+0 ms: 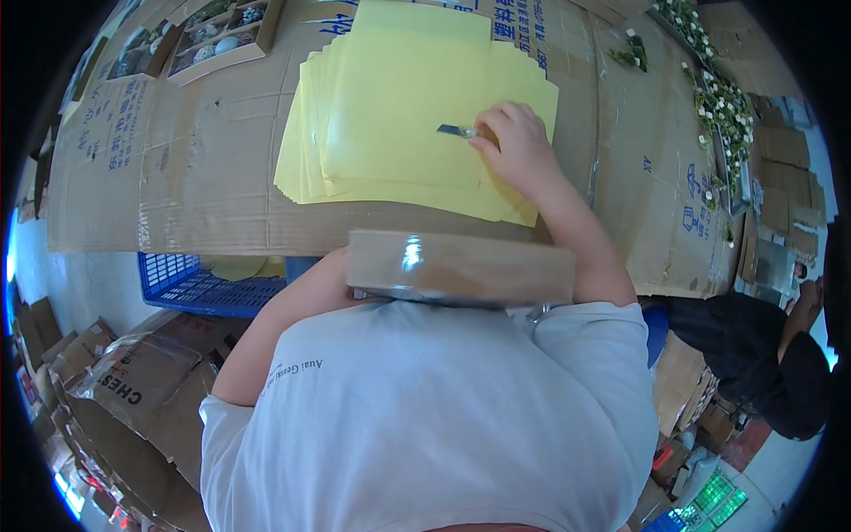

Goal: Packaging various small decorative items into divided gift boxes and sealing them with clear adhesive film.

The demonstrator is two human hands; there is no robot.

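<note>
My right hand [512, 137] is closed on a small craft knife [454, 130], whose flat dark blade points left. It sits over the right part of a fanned stack of yellow sheets [408, 97] on the cardboard-covered table. Close against my chest is a brown, tape-covered box [461, 264]. My left forearm [310, 306] goes in behind this box, so the left hand is hidden.
Divided trays [226, 44] with stones and pine cones stand at the far left. White-flowered greenery [727, 115] lines the right edge. A blue basket [208, 284] is below the table's front edge at left. Another person [753, 355] in dark clothing is at the right.
</note>
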